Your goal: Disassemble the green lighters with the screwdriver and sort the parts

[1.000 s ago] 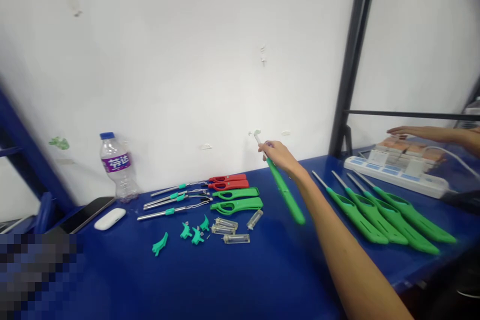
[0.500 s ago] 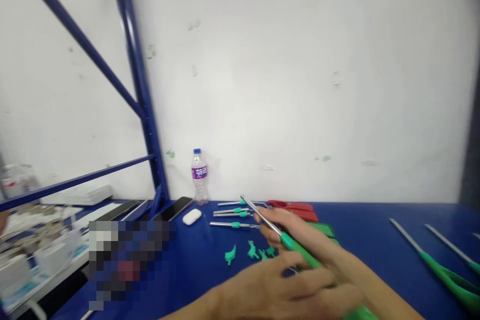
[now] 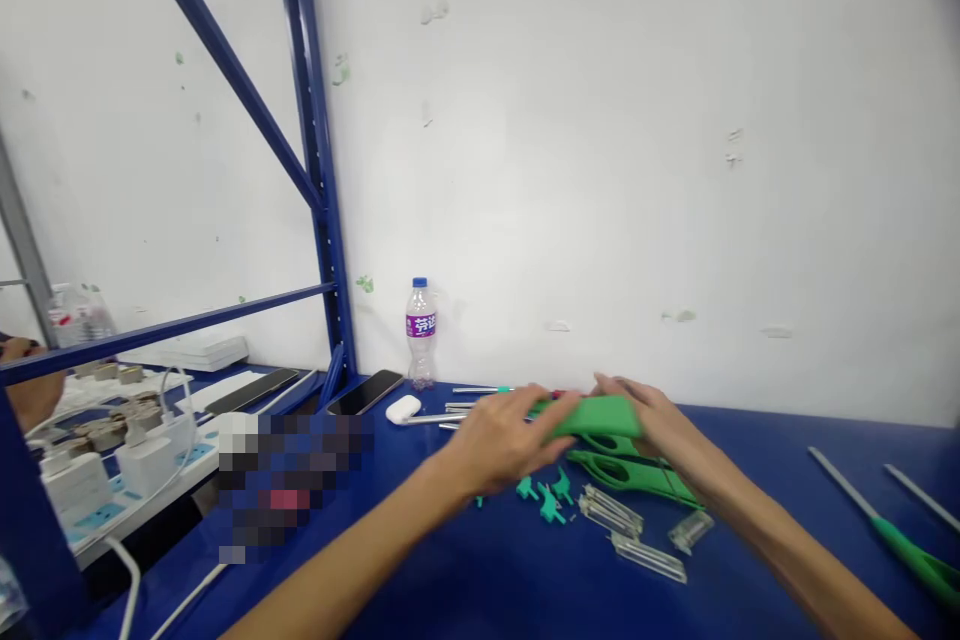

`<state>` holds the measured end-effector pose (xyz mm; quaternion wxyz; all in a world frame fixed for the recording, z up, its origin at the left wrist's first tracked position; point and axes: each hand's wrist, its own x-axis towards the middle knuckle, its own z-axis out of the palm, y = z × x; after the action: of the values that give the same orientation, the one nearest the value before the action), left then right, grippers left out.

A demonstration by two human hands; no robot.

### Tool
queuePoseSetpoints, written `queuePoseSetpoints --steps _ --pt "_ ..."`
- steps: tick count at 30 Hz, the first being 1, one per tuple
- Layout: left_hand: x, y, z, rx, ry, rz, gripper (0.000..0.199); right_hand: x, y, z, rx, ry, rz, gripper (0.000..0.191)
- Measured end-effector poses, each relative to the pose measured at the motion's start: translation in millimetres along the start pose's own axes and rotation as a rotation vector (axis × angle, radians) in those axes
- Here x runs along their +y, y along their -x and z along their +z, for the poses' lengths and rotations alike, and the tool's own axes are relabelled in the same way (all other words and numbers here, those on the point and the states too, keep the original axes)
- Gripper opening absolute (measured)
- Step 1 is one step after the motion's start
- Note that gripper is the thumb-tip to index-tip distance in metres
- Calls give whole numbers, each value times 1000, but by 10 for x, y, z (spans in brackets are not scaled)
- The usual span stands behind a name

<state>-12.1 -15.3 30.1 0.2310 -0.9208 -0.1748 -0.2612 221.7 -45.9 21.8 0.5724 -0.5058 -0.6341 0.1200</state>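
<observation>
A long-necked lighter with a green handle and a thin metal tube is held level above the table, its tube pointing left. My left hand is closed round it where the handle meets the tube. My right hand has curled fingers at the handle's other end; part of its grip is hidden. Green casing halves lie below the hands. Close by are small teal triggers and clear plastic tanks. Behind my left hand, more metal tubes are partly covered.
Other green-handled lighters lie at the right. A bottle, a white case and a phone stand or lie at the back. Blue rack posts and a power strip are on the left. Another person's hand shows far left.
The lighter has swung from a diagonal to level, tube leftward. My left hand has moved farther back, onto the tube end; my right hand has shifted to the handle's far end. The view has shifted.
</observation>
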Motion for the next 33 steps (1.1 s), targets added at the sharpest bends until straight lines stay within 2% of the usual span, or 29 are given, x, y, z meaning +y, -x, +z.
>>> queuePoseSetpoints --steps 3,6,11,16,19,24,33 --pt "-284 188 133 -108 46 -86 38 -13 -2 -100 14 57 50 54" --pt "-381 296 224 -175 98 -174 32 -116 22 -109 85 152 27 62" --pt "-329 270 209 -204 177 -309 33 -315 102 -108 227 364 -186 57" --pt "-251 206 160 -192 244 -336 30 -370 170 -111 227 432 -499 49" --pt "-234 201 165 -173 263 -362 31 -377 191 -100 233 448 -633 46" --pt "-225 210 157 -130 296 -417 32 -396 188 -104 278 473 -720 41" --pt "-162 198 100 -85 385 -474 27 -380 215 -67 250 471 -762 36"
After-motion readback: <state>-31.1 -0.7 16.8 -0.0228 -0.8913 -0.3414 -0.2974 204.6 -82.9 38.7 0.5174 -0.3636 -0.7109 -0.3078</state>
